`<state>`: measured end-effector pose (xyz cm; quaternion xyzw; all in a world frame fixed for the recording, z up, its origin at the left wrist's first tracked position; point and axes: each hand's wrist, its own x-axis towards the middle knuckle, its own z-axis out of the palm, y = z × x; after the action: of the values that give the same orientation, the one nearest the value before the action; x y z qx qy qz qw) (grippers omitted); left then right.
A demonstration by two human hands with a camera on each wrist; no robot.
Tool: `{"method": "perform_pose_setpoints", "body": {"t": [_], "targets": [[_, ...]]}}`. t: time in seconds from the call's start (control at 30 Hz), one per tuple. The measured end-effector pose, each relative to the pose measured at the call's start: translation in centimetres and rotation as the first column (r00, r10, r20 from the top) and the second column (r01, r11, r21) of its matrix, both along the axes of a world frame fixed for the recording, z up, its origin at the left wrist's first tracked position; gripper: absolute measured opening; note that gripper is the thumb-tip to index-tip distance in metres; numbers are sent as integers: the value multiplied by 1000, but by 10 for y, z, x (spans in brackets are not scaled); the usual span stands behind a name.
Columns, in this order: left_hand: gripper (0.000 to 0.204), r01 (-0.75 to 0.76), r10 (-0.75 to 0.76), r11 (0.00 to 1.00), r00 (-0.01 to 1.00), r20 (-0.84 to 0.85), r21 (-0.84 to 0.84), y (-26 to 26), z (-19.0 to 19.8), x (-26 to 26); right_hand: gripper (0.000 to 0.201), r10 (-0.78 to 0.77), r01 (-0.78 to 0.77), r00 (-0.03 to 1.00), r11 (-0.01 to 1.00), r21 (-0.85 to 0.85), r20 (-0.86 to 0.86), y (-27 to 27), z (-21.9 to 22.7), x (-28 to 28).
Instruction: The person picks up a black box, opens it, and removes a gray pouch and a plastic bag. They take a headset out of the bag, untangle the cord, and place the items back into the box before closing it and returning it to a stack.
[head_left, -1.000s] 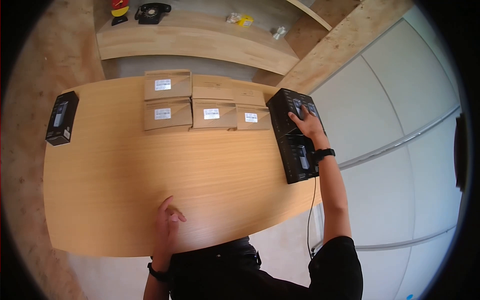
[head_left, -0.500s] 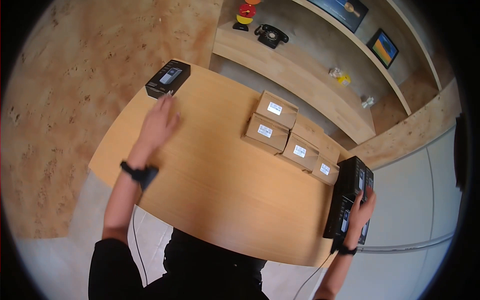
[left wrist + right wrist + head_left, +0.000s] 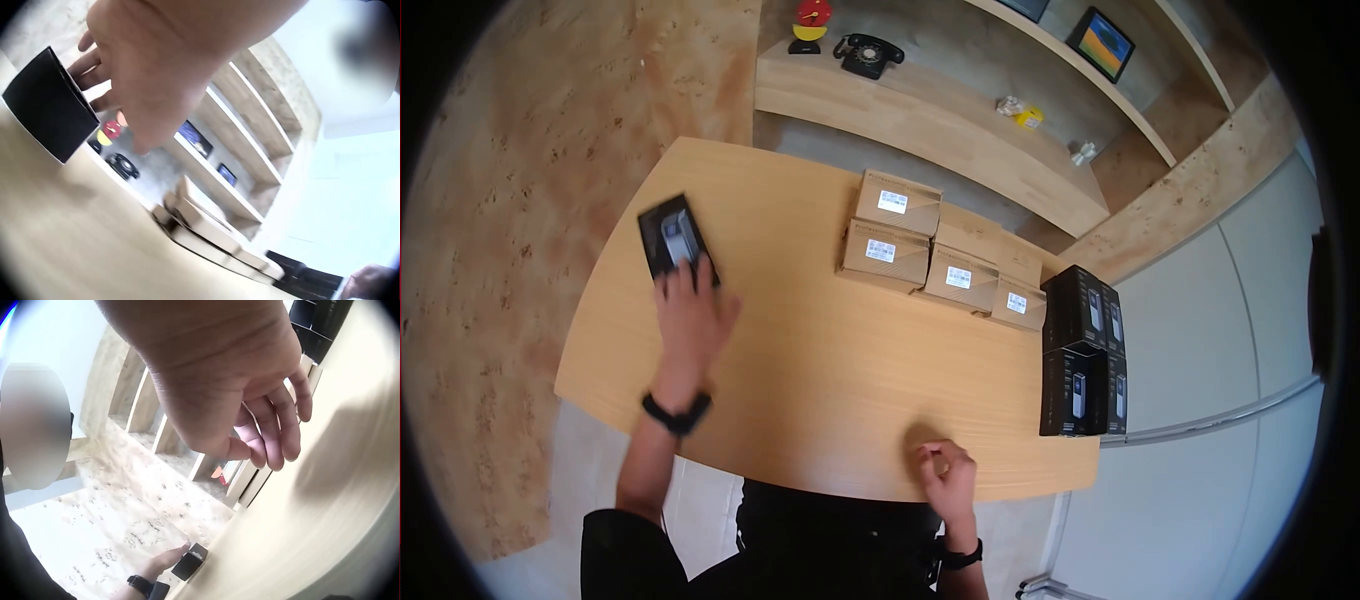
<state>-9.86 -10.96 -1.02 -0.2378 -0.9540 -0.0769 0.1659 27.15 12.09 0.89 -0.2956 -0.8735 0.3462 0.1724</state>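
My left hand [image 3: 688,322] reaches over a black box [image 3: 672,236] with a device pictured on its top, at the table's left side. Its fingertips rest on the box's near part, while the thumb stays out to the right, off the box. From the left wrist, the plain black end [image 3: 51,103] of this box faces me, fingers at its upper edge. The right hand [image 3: 949,478] hovers at the table's front edge with loosely curled fingers and nothing in them; in the right wrist view its fingers [image 3: 270,425] hang above the wood.
Several brown cartons [image 3: 884,255] with white labels stand stacked along the table's back. Right of them, several black boxes [image 3: 1075,392] form a stack at the right edge. Behind the table [image 3: 800,400] runs a shelf [image 3: 940,125] with a black telephone [image 3: 868,55].
My left hand has come onto the black box, which has slid from the far left corner towards me. The right hand has left the black stack and come back to the front edge.
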Motion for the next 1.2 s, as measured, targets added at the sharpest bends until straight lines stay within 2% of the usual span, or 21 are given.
{"method": "perform_pose_setpoints", "body": {"t": [0.07,0.1,0.13,0.17,0.23,0.27,0.3,0.4,0.43,0.53,0.63,0.73,0.8,0.83,0.93,1.03,1.13,1.2], "targets": [[86,84,-83,996,996,24,-37,9,6,68,10,29,-30,999,998,-52,-21,-14,-2,-12],[87,153,-153,988,986,64,1,14,9,96,11,38,-40,999,997,-68,-28,-21,-1,-20],[89,219,-222,975,969,105,40,17,14,119,11,48,-51,998,995,-87,-33,-26,-1,-24],[88,287,-296,955,941,165,78,20,23,136,17,122,-121,992,989,-87,8,-26,-4,-25],[84,414,-448,892,861,240,180,28,31,160,30,144,-144,990,984,-108,-9,-35,-4,-37],[82,474,-526,847,813,251,241,32,32,168,37,157,-158,987,981,-117,-20,-38,-4,-42],[80,525,-599,795,759,255,303,33,31,173,72,226,-218,973,966,-136,45,-35,-6,-44],[70,618,-727,679,641,245,397,38,19,184,95,303,-303,953,953,-28,13,-35,11,-61],[65,651,-749,658,620,234,379,38,21,183,111,345,-341,938,937,-70,47,-31,8,-61],[63,726,-819,573,519,243,381,38,18,180,111,403,-403,915,915,-24,23,-21,15,-69],[63,750,-881,471,429,201,465,36,7,179,111,437,-439,895,898,5,91,-8,13,-74],[66,661,-754,653,610,242,370,33,14,168,108,447,-443,888,895,-56,110,0,14,-76],[71,362,-434,876,879,195,320,28,25,164,108,450,-448,887,893,-43,104,2,12,-77],[74,184,-242,936,956,168,301,25,27,163,108,450,-448,887,893,-41,102,1,11,-76],[76,-181,-130,794,882,454,580,17,12,161,107,432,-425,895,901,-84,107,0,7,-76],[71,-316,-197,697,779,595,644,21,6,165,108,447,-444,891,894,-60,83,2,1,-75],[64,-282,-218,632,829,515,722,23,-9,165,109,459,-459,883,888,-22,96,5,3,-73],[58,-282,-238,606,828,508,744,24,-15,163,108,458,-457,883,889,-35,104,7,4,-71]]}}
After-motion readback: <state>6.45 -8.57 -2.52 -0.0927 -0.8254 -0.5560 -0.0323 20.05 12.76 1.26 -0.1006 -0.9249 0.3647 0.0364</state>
